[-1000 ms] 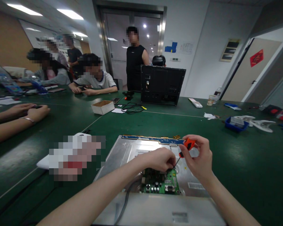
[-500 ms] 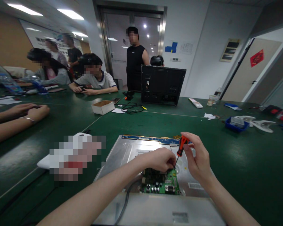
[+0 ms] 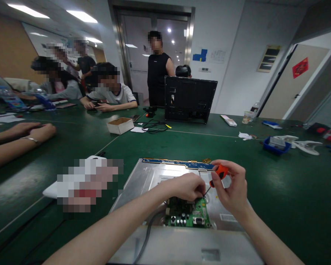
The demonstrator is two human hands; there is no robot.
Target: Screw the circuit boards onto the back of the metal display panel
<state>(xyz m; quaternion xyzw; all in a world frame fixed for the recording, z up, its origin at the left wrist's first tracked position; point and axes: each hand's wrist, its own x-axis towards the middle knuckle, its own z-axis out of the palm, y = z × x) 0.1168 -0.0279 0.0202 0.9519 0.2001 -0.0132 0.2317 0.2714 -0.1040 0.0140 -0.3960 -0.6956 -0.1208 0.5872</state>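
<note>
A silvery metal panel (image 3: 151, 180) lies in front of me, with a green circuit board (image 3: 189, 213) on it and a narrow blue board (image 3: 168, 162) along its far edge. My right hand (image 3: 233, 187) grips the red and black handle of a screwdriver (image 3: 221, 172), which leans to the right. The shaft's tip reaches down to the board's far right corner. Right beside that tip, my left hand (image 3: 189, 187) is closed with its fingertips pinched at the corner. What those fingers hold, if anything, is hidden. A grey cable (image 3: 148, 235) runs from the board toward me.
Ahead stands a black monitor casing (image 3: 190, 99), with a small white box (image 3: 120, 126) and coiled black cable (image 3: 156, 126) to its left. A blue tray (image 3: 276, 146) sits to the right. Another person's hands (image 3: 35, 132) rest on the table at left; several people are beyond.
The screwdriver's handle has tipped right and lower, with its tip staying at the board corner. My right hand has shifted slightly down with it; my left hand stays put.
</note>
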